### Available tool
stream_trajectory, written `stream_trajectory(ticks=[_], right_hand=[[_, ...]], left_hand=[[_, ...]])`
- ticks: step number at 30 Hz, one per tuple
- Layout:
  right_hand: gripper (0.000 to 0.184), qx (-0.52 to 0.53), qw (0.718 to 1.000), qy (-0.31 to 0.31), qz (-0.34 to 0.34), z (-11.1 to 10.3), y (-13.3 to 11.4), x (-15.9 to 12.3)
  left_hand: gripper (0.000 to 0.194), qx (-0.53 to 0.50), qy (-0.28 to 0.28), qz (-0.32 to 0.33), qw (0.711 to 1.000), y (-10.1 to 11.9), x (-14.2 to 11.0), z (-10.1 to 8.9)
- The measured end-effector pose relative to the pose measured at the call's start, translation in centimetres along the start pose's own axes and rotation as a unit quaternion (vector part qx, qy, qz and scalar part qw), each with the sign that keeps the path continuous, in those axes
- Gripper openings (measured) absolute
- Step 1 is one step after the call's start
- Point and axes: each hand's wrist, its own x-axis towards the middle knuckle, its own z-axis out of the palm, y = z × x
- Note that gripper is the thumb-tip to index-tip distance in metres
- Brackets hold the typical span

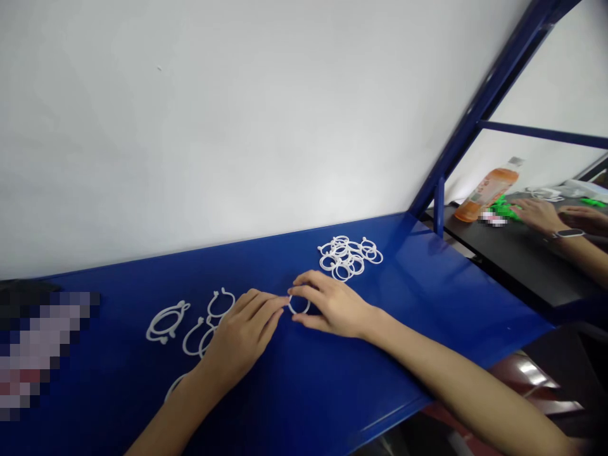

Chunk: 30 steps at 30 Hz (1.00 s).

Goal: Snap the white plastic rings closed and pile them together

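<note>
Head view: plastic rings on blue shelf against white wall.

Bright, flat light; edges probably warped

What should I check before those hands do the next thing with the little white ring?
1. Left hand and right hand both touch the white plastic ring: ok.
2. The ring's ends are closed together: cannot tell, fingers hide part of it.
3. Rings in the pile of rings lie apart: not ok, they overlap.
4. The open ring near the left hand lies flat on the blue table top: ok.
</note>
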Motion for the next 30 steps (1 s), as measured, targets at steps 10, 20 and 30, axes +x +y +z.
stream_trajectory(ticks=[10,20,30], right_hand=[[0.03,-0.115,0.916,0.152,0.352,-5.6,11.8,-3.5],[0.033,-0.07,0.92,0.114,0.369,-5.3,12.5,-3.9],[0.021,-0.157,0.938,0.196,0.24,-4.3,8.6,-2.1]], left_hand=[[0.045,0.213,-0.105,-0.259,0.936,-7.5,-1.7,-2.3],[0.04,0.161,-0.139,-0.258,0.942,-8.5,-2.5,-1.7],[0.025,-0.005,0.005,-0.289,0.957,-5.8,-0.5,-2.7]])
